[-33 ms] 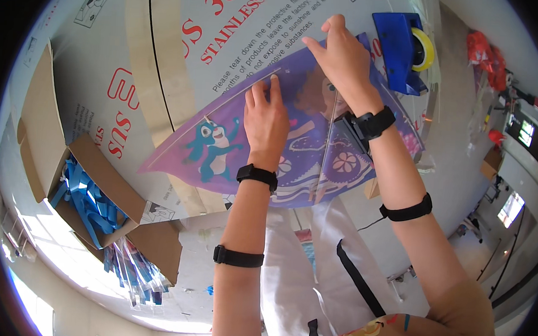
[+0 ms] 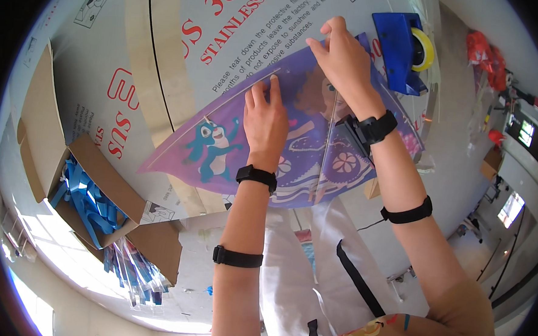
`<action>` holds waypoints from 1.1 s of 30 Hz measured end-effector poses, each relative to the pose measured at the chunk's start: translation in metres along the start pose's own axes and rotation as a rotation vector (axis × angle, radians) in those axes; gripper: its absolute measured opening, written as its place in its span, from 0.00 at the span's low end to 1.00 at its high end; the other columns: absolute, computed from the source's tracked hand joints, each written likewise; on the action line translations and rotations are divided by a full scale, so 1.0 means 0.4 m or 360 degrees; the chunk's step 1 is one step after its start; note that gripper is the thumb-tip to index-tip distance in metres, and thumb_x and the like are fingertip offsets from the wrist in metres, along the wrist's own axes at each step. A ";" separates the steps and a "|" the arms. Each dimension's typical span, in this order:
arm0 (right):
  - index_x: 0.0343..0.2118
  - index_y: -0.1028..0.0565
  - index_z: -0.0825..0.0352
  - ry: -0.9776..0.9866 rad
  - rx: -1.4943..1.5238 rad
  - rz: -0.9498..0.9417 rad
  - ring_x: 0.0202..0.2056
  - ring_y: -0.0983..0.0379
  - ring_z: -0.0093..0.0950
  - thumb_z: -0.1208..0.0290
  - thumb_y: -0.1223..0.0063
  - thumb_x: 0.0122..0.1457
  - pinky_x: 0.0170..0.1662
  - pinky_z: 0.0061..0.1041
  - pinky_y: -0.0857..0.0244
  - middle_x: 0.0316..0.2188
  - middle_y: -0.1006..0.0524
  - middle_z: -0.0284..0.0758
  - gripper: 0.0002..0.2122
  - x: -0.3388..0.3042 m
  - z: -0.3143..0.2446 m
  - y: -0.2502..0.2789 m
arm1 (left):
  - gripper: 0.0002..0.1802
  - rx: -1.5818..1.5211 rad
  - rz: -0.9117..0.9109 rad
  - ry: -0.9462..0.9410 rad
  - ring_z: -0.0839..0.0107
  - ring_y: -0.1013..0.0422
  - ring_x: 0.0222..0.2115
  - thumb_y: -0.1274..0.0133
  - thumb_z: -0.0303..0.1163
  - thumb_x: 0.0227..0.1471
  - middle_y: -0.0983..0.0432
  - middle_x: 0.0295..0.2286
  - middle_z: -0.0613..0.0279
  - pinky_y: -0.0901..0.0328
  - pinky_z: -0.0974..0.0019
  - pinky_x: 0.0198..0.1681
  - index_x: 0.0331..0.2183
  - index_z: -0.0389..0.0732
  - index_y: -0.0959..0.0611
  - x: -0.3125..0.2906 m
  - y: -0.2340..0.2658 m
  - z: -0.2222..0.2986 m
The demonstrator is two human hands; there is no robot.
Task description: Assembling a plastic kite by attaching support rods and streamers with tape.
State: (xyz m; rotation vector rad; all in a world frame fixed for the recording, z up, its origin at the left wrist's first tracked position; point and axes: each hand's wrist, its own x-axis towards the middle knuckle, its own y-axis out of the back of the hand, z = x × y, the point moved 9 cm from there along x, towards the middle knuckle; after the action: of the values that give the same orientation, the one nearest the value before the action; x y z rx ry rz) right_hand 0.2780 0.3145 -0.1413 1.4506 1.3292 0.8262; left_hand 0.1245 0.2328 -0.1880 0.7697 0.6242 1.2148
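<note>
A purple kite (image 2: pixel 293 172) with printed cartoon figures lies in front of me, with thin pale rods along its edge and across its middle. On its left half rests my left hand (image 2: pixel 266 116), palm down and open, fingertips at the rod near the far edge. My right hand (image 2: pixel 347 59) is over the kite's far right part. Its fingers curl in while the thumb sticks out to the left; whatever they may hold is hidden. A blue tape dispenser (image 2: pixel 389 49) with a yellow-rimmed roll stands just right of that hand.
The kite lies on a table surface (image 2: pixel 105 44) covered with grey printed film. At left, an open cardboard box (image 2: pixel 108 165) holds blue strips (image 2: pixel 91 198). Below it hang clear-wrapped bundles (image 2: pixel 133 270). Red plastic bags (image 2: pixel 486 54) lie far right.
My right hand has shifted very slightly to the right. My left hand and the kite stay put.
</note>
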 end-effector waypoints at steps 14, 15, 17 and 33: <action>0.35 0.27 0.70 -0.0258 0.0866 -0.0086 0.29 0.27 0.32 0.72 0.37 0.51 0.34 0.31 0.32 0.32 0.24 0.38 0.12 -0.097 0.029 -0.148 | 0.37 -0.0051 -0.0147 0.0056 0.60 0.34 0.45 0.42 0.21 0.41 0.34 0.42 0.58 0.30 0.60 0.41 0.56 0.40 0.29 -0.006 -0.005 -0.002; 0.34 0.27 0.69 -0.0236 0.0838 -0.0070 0.28 0.29 0.29 0.70 0.36 0.51 0.33 0.29 0.32 0.30 0.25 0.36 0.13 -0.091 0.031 -0.150 | 0.38 -0.0042 -0.0146 0.0056 0.60 0.34 0.45 0.43 0.21 0.41 0.35 0.42 0.58 0.29 0.60 0.40 0.57 0.41 0.30 -0.001 -0.002 0.004; 0.34 0.27 0.69 -0.0217 0.0801 -0.0048 0.27 0.30 0.25 0.69 0.35 0.51 0.33 0.26 0.33 0.28 0.26 0.34 0.14 -0.085 0.040 -0.151 | 0.38 -0.0027 -0.0187 0.0057 0.60 0.34 0.44 0.43 0.21 0.41 0.35 0.42 0.57 0.30 0.60 0.42 0.58 0.41 0.30 0.007 -0.002 0.021; 0.30 0.31 0.68 -0.0282 0.0679 0.0067 0.30 0.28 0.37 0.71 0.37 0.51 0.33 0.34 0.33 0.28 0.27 0.38 0.12 -0.085 0.010 -0.150 | 0.39 0.0398 -0.0204 0.0054 0.56 0.36 0.45 0.46 0.25 0.46 0.35 0.43 0.54 0.31 0.60 0.46 0.61 0.42 0.36 0.018 -0.030 0.015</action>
State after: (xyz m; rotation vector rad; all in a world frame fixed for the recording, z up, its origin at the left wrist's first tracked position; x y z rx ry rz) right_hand 0.2565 0.2768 -0.1952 1.8410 1.3953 0.4391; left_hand 0.1380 0.2369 -0.1940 0.9044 0.8517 1.0457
